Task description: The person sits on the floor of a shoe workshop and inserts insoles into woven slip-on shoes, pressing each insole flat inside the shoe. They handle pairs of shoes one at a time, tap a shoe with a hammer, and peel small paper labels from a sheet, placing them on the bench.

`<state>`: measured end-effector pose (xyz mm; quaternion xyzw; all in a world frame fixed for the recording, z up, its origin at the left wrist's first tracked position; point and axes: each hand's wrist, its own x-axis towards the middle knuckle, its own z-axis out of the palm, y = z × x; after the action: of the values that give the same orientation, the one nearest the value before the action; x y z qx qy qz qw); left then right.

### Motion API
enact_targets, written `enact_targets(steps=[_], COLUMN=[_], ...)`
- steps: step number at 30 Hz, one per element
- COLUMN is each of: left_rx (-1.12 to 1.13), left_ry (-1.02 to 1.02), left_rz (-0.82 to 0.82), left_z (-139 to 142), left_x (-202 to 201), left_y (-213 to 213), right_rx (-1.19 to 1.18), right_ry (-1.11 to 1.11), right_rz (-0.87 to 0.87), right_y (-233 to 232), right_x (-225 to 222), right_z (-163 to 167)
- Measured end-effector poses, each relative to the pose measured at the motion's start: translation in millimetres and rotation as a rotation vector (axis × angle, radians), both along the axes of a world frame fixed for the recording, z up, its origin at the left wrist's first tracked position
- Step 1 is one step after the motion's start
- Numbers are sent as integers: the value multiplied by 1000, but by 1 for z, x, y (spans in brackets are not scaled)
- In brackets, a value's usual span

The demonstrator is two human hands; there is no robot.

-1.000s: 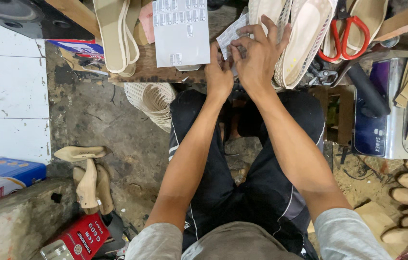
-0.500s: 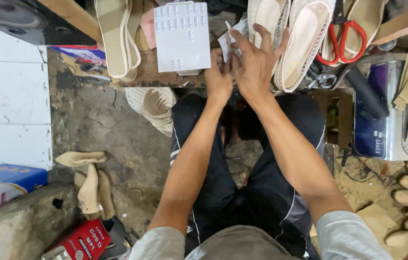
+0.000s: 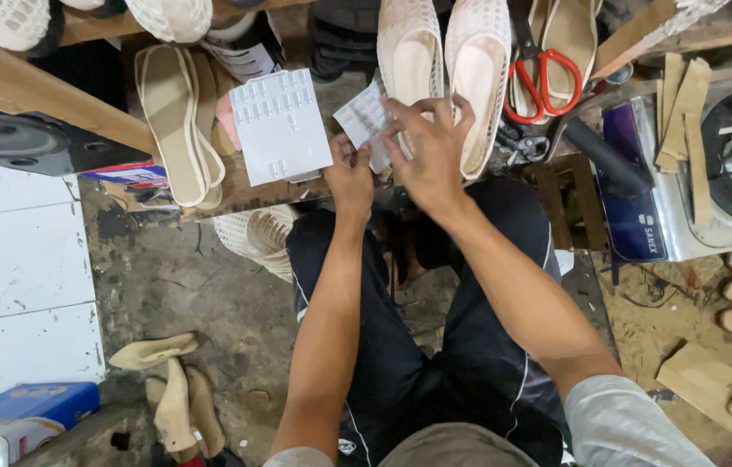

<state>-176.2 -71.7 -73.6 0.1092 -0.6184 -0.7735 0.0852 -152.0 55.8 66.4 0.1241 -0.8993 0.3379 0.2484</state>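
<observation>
White bumpy sheet (image 3: 364, 117) pinched by both hands.

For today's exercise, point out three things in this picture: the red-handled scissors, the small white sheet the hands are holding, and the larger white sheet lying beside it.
Red-handled scissors (image 3: 543, 82), head view, on the red handle loops.
Small white sheet (image 3: 364, 117), head view, on its exposed upper left part.
Larger white sheet (image 3: 281, 130), head view, on its bare middle.

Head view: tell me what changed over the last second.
Little changed. Both hands stayed on the small white sheet: the left hand holds its lower edge, the right hand lies over it with fingers spread, shifted only slightly. The view tilted a bit, so the bench sits lower in the picture. The larger white sheet, the pale shoes and the red scissors stayed put.
</observation>
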Motion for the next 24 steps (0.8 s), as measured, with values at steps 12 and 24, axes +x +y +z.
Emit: enact_targets(steps=[12, 24], left_rx=[12, 31], left_ry=[1, -33], left_rz=[-42, -65], left_z=[2, 2], left_x=[4, 5], left_y=[2, 1], right_rx=[19, 208], right_ry=[-60, 23], right_rz=[-114, -203], right_y=[128, 118], right_x=[-26, -34], right_z=[-30, -28])
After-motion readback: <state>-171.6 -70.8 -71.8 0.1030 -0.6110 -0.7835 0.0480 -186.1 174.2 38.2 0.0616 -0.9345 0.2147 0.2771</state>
